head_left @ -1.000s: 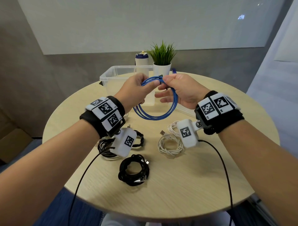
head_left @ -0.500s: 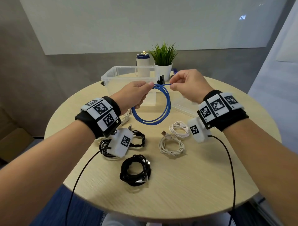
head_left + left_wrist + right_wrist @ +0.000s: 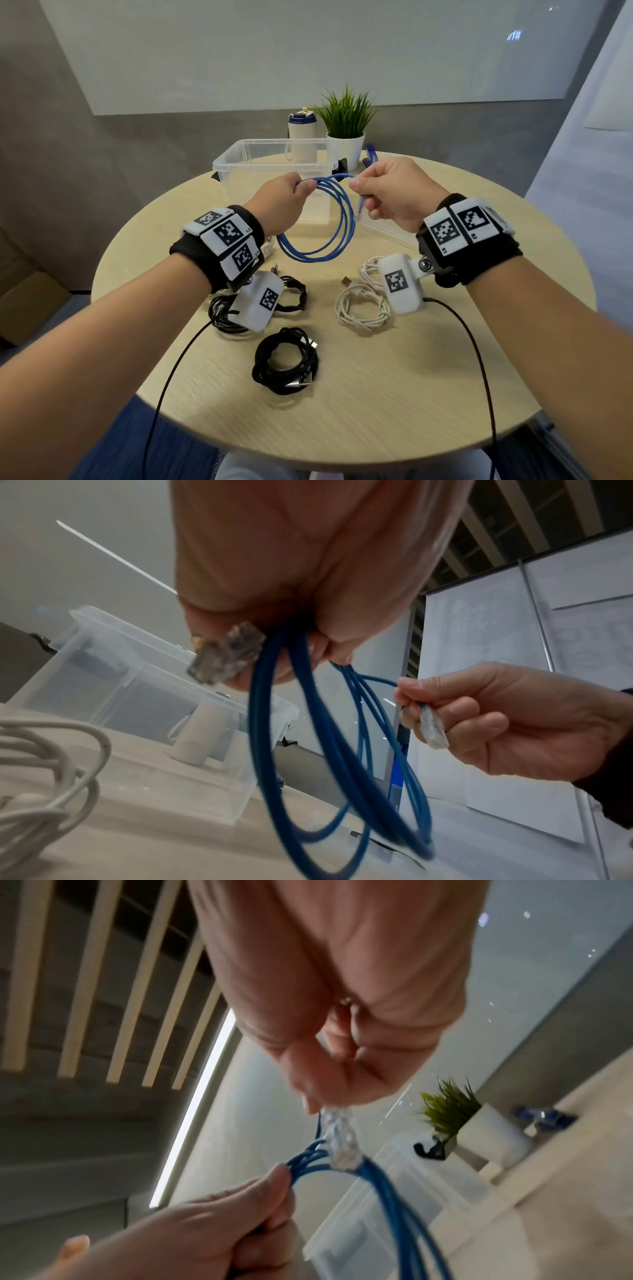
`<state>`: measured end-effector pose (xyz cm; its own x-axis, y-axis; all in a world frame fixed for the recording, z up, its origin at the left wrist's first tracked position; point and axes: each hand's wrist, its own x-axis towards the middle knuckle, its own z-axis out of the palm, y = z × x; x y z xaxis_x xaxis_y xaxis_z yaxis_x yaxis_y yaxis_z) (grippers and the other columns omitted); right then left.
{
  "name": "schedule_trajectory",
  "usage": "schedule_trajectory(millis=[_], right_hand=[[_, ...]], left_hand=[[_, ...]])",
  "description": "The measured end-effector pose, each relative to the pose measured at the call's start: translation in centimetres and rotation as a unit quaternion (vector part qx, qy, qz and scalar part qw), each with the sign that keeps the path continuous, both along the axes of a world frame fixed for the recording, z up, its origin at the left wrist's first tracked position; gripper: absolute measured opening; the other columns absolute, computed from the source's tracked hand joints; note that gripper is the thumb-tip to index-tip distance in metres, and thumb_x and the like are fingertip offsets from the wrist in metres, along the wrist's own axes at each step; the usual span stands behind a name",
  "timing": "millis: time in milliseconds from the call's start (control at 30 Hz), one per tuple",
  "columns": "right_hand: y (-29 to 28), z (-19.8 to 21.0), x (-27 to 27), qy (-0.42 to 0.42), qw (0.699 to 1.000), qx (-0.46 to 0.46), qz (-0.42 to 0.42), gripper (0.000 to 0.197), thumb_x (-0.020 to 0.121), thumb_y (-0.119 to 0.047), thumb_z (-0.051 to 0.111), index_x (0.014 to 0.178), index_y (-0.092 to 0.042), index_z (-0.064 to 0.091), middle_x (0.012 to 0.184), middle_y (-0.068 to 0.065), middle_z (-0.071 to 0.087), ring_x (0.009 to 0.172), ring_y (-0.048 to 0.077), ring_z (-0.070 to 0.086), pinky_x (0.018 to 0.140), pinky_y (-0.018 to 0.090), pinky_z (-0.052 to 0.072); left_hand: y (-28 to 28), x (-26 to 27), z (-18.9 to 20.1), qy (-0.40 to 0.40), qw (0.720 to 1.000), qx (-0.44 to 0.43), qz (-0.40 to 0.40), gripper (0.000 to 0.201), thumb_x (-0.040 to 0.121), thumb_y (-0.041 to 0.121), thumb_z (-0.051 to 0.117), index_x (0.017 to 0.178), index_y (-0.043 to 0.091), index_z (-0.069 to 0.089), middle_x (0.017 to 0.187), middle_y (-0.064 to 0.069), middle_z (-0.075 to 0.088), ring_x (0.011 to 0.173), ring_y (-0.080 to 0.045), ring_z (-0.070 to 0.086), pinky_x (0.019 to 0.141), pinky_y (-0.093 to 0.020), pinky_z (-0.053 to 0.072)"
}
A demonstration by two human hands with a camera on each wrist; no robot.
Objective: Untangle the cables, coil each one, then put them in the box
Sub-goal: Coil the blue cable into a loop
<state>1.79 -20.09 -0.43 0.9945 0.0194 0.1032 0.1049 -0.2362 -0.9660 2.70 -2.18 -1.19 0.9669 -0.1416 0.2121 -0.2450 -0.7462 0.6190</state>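
Coiling blue cable (image 3: pixel 318 222) in progress, held in the air over worktop (image 3: pixel 394 394), just in front of box (image 3: pixel 274 164). Left hand (image 3: pixel 284 202) curled round top of the loops, one plug sticking out below the fingers in left wrist view. Right hand (image 3: pixel 394 195) pinching the other plug end (image 3: pixel 428 726), last stretch not yet laid into the coil. Already coiled and lying on worktop: two black cables (image 3: pixel 284 359) (image 3: pixel 257 301), two white cables (image 3: pixel 363 308) (image 3: pixel 371 269). Box looks empty as far as visible through clear walls, so boxing all cables left to do. Farther black coil half hidden behind left wrist camera; smaller white coil partly behind right wrist camera. Pale cable under left forearm barely visible, coiled or not cannot tell. Small blue thing behind plant (image 3: pixel 346 137) too cut off to name.
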Motion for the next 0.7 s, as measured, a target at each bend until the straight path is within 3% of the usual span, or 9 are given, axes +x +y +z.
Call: schedule_trajectory(millis=[67, 133, 267, 333, 433, 600, 700], right_hand=[[0.5, 0.0, -0.4, 0.027, 0.996, 0.079, 0.045, 0.011, 0.090, -0.001, 0.060, 0.082, -0.006, 0.054, 0.063, 0.008, 0.057, 0.046, 0.014, 0.060, 0.044, 0.022, 0.050], [0.5, 0.1, -0.6, 0.026, 0.991, 0.111, 0.063, 0.010, 0.089, 0.001, 0.061, 0.086, -0.005, 0.053, 0.064, 0.009, 0.061, 0.052, 0.018, 0.066, 0.046, 0.023, 0.053], [0.5, 0.1, -0.5, -0.052, 0.998, -0.023, 0.013, 0.013, 0.080, -0.007, 0.074, 0.080, -0.009, 0.061, 0.069, 0.007, 0.064, 0.053, 0.012, 0.058, 0.045, 0.020, 0.045], [0.7, -0.2, -0.3, -0.104, 0.991, -0.080, -0.021, 0.016, 0.074, -0.012, 0.080, 0.077, -0.008, 0.065, 0.073, 0.009, 0.065, 0.060, 0.013, 0.058, 0.054, 0.025, 0.051], [0.9, -0.5, -0.2, -0.135, 0.983, -0.114, -0.052, 0.020, 0.071, -0.016, 0.082, 0.074, -0.007, 0.064, 0.083, 0.016, 0.068, 0.074, 0.025, 0.064, 0.075, 0.040, 0.057], [0.8, -0.2, 0.0, -0.139, 0.983, -0.109, -0.054, 0.023, 0.071, -0.012, 0.080, 0.067, -0.015, 0.058, 0.085, 0.013, 0.069, 0.084, 0.028, 0.068, 0.081, 0.048, 0.056], [0.5, -0.1, 0.0, -0.140, 0.984, -0.101, -0.048, 0.023, 0.073, -0.007, 0.078, 0.072, -0.016, 0.056, 0.085, 0.015, 0.070, 0.083, 0.029, 0.069, 0.080, 0.048, 0.056]], left_hand=[[-0.1, 0.2, -0.1, 0.019, 0.997, -0.079, -0.001, 0.031, 0.101, 0.038, 0.035, 0.086, 0.013, 0.047, 0.066, -0.001, 0.040, 0.056, -0.017, 0.038, 0.056, -0.030, 0.037], [-0.2, 0.0, -0.1, 0.057, 0.980, -0.191, -0.010, 0.030, 0.101, 0.038, 0.035, 0.079, 0.020, 0.044, 0.065, -0.002, 0.037, 0.053, -0.017, 0.036, 0.051, -0.030, 0.038], [-0.5, -0.7, 0.2, 0.118, 0.934, -0.336, -0.042, 0.032, 0.102, 0.039, 0.033, 0.077, 0.021, 0.041, 0.061, 0.002, 0.031, 0.049, -0.011, 0.028, 0.042, -0.022, 0.032], [-0.6, -0.9, 0.3, 0.129, 0.919, -0.368, -0.058, 0.033, 0.101, 0.039, 0.034, 0.075, 0.020, 0.039, 0.058, 0.004, 0.029, 0.046, -0.009, 0.026, 0.041, -0.021, 0.030], [-0.8, -1.0, 0.4, 0.134, 0.909, -0.389, -0.071, 0.034, 0.101, 0.040, 0.034, 0.075, 0.019, 0.038, 0.056, 0.006, 0.029, 0.044, -0.009, 0.026, 0.041, -0.020, 0.030], [-0.9, -1.1, 0.3, 0.135, 0.893, -0.420, -0.083, 0.035, 0.101, 0.041, 0.035, 0.074, 0.019, 0.036, 0.053, 0.008, 0.029, 0.043, -0.008, 0.027, 0.041, -0.019, 0.030], [-0.9, -1.2, 0.4, 0.130, 0.891, -0.429, -0.075, 0.034, 0.101, 0.042, 0.035, 0.075, 0.019, 0.037, 0.053, 0.008, 0.028, 0.043, -0.008, 0.026, 0.042, -0.020, 0.029]])
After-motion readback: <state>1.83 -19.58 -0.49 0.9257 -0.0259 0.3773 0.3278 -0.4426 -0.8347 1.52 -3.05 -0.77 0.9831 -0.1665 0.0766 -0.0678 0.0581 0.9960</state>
